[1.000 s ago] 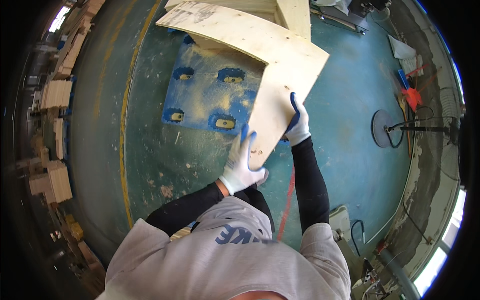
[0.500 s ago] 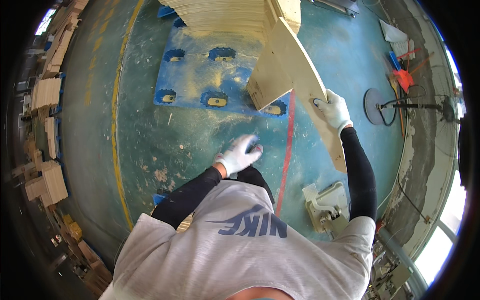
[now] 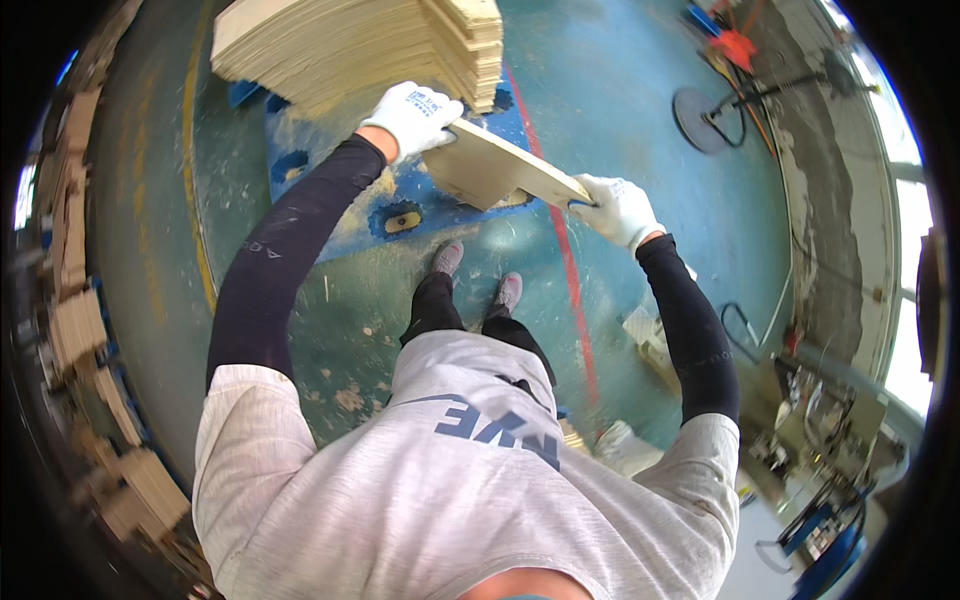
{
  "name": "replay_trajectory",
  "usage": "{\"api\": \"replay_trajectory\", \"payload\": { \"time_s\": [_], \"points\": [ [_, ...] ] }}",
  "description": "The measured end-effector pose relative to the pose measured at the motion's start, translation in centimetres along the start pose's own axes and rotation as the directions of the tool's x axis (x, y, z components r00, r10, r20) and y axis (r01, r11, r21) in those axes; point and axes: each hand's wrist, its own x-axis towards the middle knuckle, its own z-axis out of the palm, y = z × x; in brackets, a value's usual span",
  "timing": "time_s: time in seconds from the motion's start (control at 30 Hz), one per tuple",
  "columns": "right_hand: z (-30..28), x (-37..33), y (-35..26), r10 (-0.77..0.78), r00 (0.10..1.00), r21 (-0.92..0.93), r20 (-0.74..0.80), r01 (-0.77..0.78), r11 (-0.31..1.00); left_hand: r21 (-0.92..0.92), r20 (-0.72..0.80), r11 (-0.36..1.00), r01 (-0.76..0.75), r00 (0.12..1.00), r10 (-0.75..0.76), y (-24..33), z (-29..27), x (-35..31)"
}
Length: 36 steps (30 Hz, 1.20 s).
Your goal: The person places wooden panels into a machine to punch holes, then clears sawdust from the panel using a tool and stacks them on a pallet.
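Above the near part of the blue pallet (image 3: 358, 225), the wooden panel (image 3: 512, 166) is hanging between two gloved hands, one long edge facing up and running from upper left to lower right. The left hand (image 3: 412, 118) is clamping the panel's left end; its thumb is being hidden from view. The right hand (image 3: 618, 210) is closing firmly on the opposite end, with its fingers bending around the edge. Beyond the left hand, a stack of panels (image 3: 340, 50) is standing on the far part of the pallet. A red floor line (image 3: 572, 280) is passing beneath the panel near the right hand. Two shoes (image 3: 449, 258) are resting on the green floor (image 3: 345, 340), just beside the pallet's near edge.
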Motion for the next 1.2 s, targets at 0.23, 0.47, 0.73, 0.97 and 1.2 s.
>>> {"api": "replay_trajectory", "payload": {
  "time_s": [0.23,0.47,0.73,0.97,1.2],
  "points": [
    [-0.6,-6.1,-0.6,0.092,0.505,0.055,-0.858,-0.088,0.995,-0.064,-0.184,0.97,-0.234,0.958,0.219,0.5,-2.0,1.1],
    [13.0,-18.9,-0.6,0.634,0.343,0.548,-0.693,-0.322,0.772,-0.029,-0.189,0.953,-0.302,0.938,0.291,6.1,-2.9,7.5],
    [27.0,-22.8,-0.8,0.995,0.023,0.994,-0.099,0.054,0.098,-0.178,-0.42,0.837,-0.517,0.809,0.411,18.9,-12.0,9.3],
    [30.4,-22.3,1.2,0.866,-0.095,0.664,0.491,0.685,-0.301,-0.657,-0.434,0.467,-0.592,0.804,0.408,25.9,-17.1,8.5],
    [27.9,-28.0,4.1,0.949,-0.168,-0.264,0.267,0.934,0.24,-0.854,-0.28,0.216,-0.474,0.768,0.576,32.6,-17.9,14.4]
  ]
}}
